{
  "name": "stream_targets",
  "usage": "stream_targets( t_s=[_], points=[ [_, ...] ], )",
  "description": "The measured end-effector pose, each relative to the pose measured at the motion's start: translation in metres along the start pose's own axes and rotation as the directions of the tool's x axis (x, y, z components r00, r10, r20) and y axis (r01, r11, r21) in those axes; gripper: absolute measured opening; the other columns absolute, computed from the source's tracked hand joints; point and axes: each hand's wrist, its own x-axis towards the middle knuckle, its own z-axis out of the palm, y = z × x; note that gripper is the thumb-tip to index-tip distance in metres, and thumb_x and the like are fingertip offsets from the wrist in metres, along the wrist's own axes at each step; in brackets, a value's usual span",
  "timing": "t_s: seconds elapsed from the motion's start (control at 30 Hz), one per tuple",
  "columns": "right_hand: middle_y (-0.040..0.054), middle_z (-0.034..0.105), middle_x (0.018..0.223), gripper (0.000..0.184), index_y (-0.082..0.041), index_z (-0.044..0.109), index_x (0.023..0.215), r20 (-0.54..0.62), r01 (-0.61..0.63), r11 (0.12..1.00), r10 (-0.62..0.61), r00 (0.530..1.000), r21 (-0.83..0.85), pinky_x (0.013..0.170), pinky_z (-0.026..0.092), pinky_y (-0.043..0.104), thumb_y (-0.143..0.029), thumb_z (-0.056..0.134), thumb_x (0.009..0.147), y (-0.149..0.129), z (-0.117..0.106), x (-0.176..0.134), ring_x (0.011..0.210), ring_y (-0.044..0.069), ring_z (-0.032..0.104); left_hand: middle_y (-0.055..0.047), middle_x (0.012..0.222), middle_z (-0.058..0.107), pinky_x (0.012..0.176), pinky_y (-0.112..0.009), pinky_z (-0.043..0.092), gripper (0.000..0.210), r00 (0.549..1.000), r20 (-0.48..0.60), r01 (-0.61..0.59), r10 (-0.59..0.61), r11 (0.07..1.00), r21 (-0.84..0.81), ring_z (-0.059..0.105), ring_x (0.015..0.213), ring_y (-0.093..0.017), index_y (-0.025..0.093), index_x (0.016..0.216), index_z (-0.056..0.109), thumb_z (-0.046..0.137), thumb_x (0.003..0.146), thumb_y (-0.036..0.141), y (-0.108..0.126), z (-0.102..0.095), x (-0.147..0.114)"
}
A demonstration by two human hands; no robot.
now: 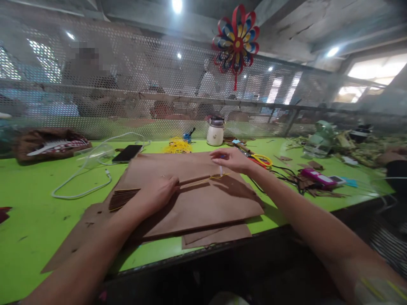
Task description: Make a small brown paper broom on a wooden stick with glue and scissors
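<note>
Stacked sheets of brown paper (203,212) lie on the green table in front of me. A thinner stack of brown paper (165,167) rests on top, its layered edges fanned at the left. My left hand (160,192) is closed at the front edge of this upper stack, with thumb and finger gripping it. Over the right end of that edge is my right hand (233,160), its fingers curled together around a small white stick (221,170) that points down. Yellow thread (219,176) trails along the paper edge just below it. The stick's exact kind is unclear.
Behind the paper are a yellow thread bundle (178,145), a white jar (215,131) and a phone (127,153) with a white cable (79,197). Rightward lie yellow-handled scissors (262,159) and a magenta device (318,178). A mesh screen (143,93) spans the back. Another person's arm (397,169) shows right.
</note>
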Motion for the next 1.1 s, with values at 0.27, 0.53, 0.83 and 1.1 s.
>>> stream_targets(
  t_s=[0.27, 0.53, 0.83, 1.1],
  points=[
    [0.0118, 0.062, 0.112, 0.068, -0.018, 0.043, 0.132, 0.56, -0.088, 0.986, -0.007, 0.828, 0.141, 0.084, 0.047, 0.031, -0.027, 0.071, 0.07, -0.01, 0.03, 0.022, 0.098, 0.019, 0.059, -0.009, 0.078, 0.062, 0.064, -0.03, 0.04, 0.026, 1.0, -0.002, 0.008, -0.008, 1.0, -0.016, 0.055, 0.067, -0.019, 0.015, 0.085, 0.055, 0.032, 0.089, 0.026, 0.003, -0.009, -0.002],
    [0.0062, 0.067, 0.096, 0.058, -0.019, 0.051, 0.124, 0.599, -0.342, 0.879, 0.083, 0.797, 0.333, 0.067, 0.051, 0.024, -0.022, 0.07, 0.069, 0.001, 0.042, 0.008, 0.079, 0.015, 0.064, -0.008, 0.08, 0.061, 0.067, -0.031, 0.041, 0.026, 0.998, -0.061, -0.004, 0.001, 0.999, -0.047, 0.055, 0.071, -0.019, 0.016, 0.086, 0.055, 0.033, 0.09, 0.029, 0.001, -0.006, 0.0],
    [0.0113, 0.056, 0.125, 0.044, -0.016, 0.056, 0.118, 0.392, -0.205, 0.707, -0.111, 0.913, 0.677, 0.095, 0.04, 0.034, -0.043, 0.057, 0.083, -0.018, 0.013, 0.008, 0.115, 0.02, 0.051, -0.009, 0.088, 0.063, 0.073, -0.032, 0.041, 0.025, 0.999, -0.036, 0.004, -0.007, 0.995, -0.098, 0.057, 0.082, -0.021, 0.015, 0.098, 0.057, 0.036, 0.088, 0.025, 0.01, -0.016, -0.002],
    [0.0119, 0.069, 0.091, 0.064, -0.014, 0.056, 0.119, 0.736, -0.655, 0.551, 0.106, 0.669, 0.516, 0.065, 0.048, 0.028, -0.055, 0.015, 0.093, -0.038, 0.043, 0.005, 0.079, 0.018, 0.065, -0.008, 0.089, 0.061, 0.071, -0.031, 0.04, 0.028, 0.989, -0.108, -0.105, 0.098, 0.993, -0.057, 0.054, 0.079, -0.019, 0.018, 0.099, 0.055, 0.032, 0.093, 0.031, 0.017, -0.028, -0.007]
  ],
)
